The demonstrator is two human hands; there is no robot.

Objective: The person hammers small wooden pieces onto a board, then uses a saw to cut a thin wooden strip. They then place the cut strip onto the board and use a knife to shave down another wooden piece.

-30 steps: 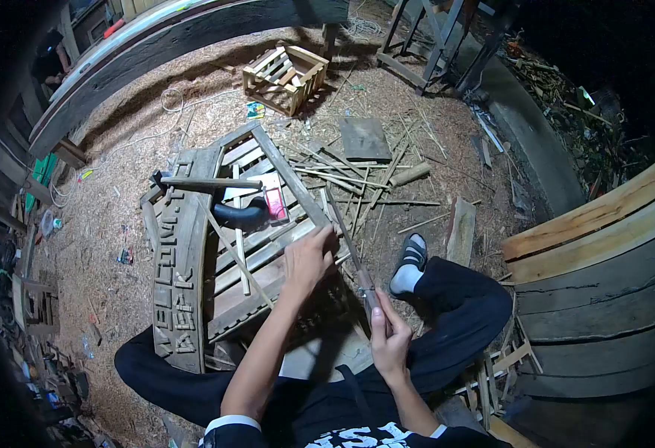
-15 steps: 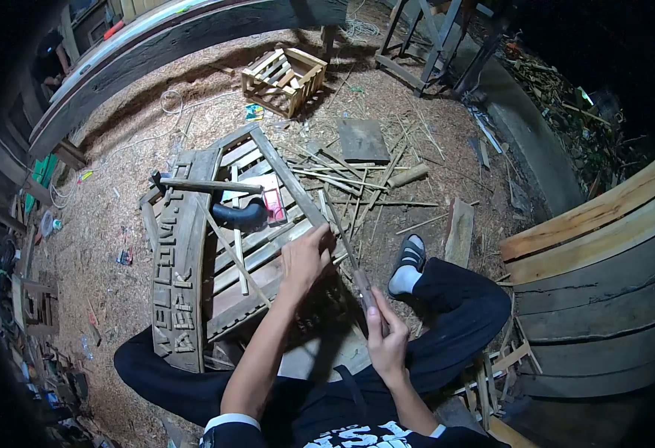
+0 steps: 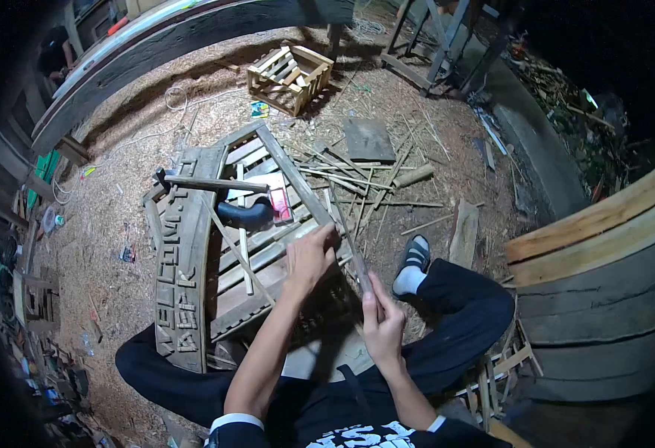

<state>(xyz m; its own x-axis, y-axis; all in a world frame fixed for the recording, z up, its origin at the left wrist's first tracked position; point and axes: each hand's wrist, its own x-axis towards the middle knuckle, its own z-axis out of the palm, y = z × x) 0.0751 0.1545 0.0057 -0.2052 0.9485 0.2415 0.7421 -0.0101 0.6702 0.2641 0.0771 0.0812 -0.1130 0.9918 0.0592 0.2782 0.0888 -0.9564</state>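
My right hand (image 3: 384, 321) is closed around the lower end of a long narrow knife-like tool (image 3: 359, 267), which slants up and away. Beside it, my left hand (image 3: 312, 257) is closed at the edge of a slatted wooden frame (image 3: 292, 166), its fingers at a thin pale wooden strip (image 3: 328, 200). Left of the frame lies a curved board with raised wooden letters (image 3: 185, 284). A hammer (image 3: 212, 184) rests across board and frame. On the slats are a black curved object (image 3: 244, 215) and a pink-red packet (image 3: 280, 203).
Thin sticks (image 3: 354, 179) and a flat board (image 3: 368, 140) lie on the shaving-covered ground ahead. A slatted crate (image 3: 292, 78) stands farther back, before a long beam (image 3: 193, 52). Curved planks (image 3: 596, 299) rise at the right. Another person (image 3: 57, 56) is at the far left.
The view has shifted slightly, so the scene sits a little lower and to the right. Both hands keep their grips; the tool is at nearly the same slant.
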